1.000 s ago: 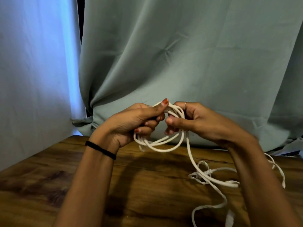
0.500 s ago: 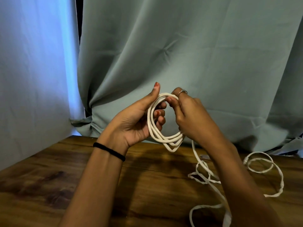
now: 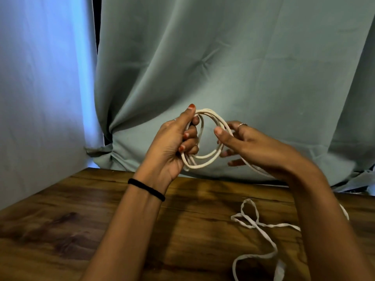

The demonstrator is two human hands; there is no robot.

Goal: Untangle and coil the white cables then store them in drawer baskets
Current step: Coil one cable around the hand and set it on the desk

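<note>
A coil of white cable [image 3: 205, 159] with several loops hangs in the air above the table. My left hand [image 3: 174, 142] grips the coil's left side, thumb up along its top and fingers curled round the strands. My right hand [image 3: 241, 142] holds the coil's right side, thumb pressed on the strands, and the cable runs on under its palm. The loose end of the cable [image 3: 253, 224] lies twisted on the wooden table [image 3: 101, 230] at the lower right, partly hidden behind my right forearm.
A grey-green curtain [image 3: 223, 67] hangs close behind the table's far edge. A pale blue-lit curtain [image 3: 40, 88] covers the left side. No drawer baskets are in view.
My right hand has swung from the coil's top down its right side, widening the loop. The loose cable on the table has been drawn in and lies differently.
</note>
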